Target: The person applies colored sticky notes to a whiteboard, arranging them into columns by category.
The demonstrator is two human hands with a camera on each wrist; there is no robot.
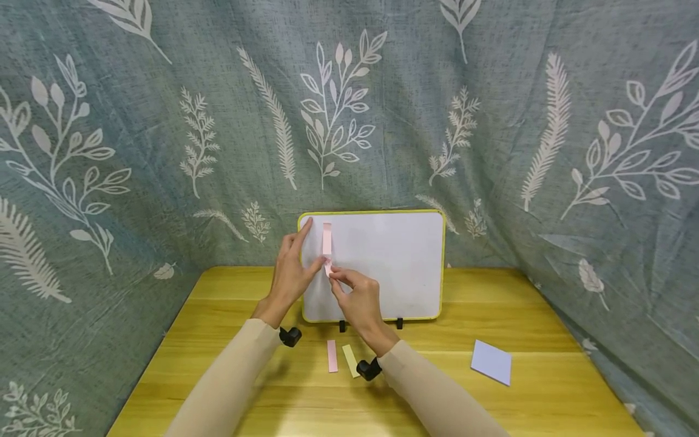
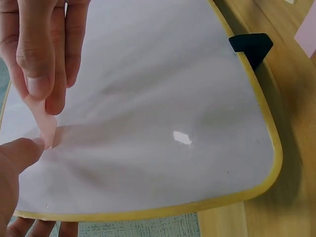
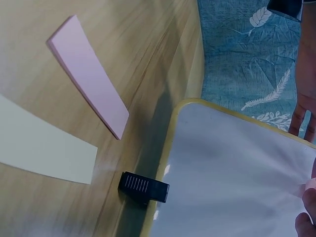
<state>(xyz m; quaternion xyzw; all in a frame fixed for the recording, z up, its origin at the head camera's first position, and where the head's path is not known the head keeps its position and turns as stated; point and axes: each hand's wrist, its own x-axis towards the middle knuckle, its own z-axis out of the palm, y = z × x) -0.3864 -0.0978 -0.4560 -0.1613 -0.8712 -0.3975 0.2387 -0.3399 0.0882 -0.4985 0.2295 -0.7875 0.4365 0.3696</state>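
Observation:
A whiteboard (image 1: 388, 261) with a yellow rim stands upright on the table. My left hand (image 1: 289, 276) grips its left edge, thumb in front and fingers behind, as the left wrist view shows. The thumb tip presses at a bent pink paper strip (image 2: 47, 126). My right hand (image 1: 360, 297) pinches the strip's other end between thumb and fingers, so it stands off the board there. Directly above, in the head view, a pink strip section (image 1: 327, 238) lies upright along the board's left part.
On the table before the board lie a pink strip pad (image 1: 332, 356) and a pale yellow strip pad (image 1: 351, 361). A lilac square note pad (image 1: 491, 362) is at the right. Black feet (image 1: 342, 326) hold the board. A leaf-patterned curtain (image 1: 349, 121) hangs behind.

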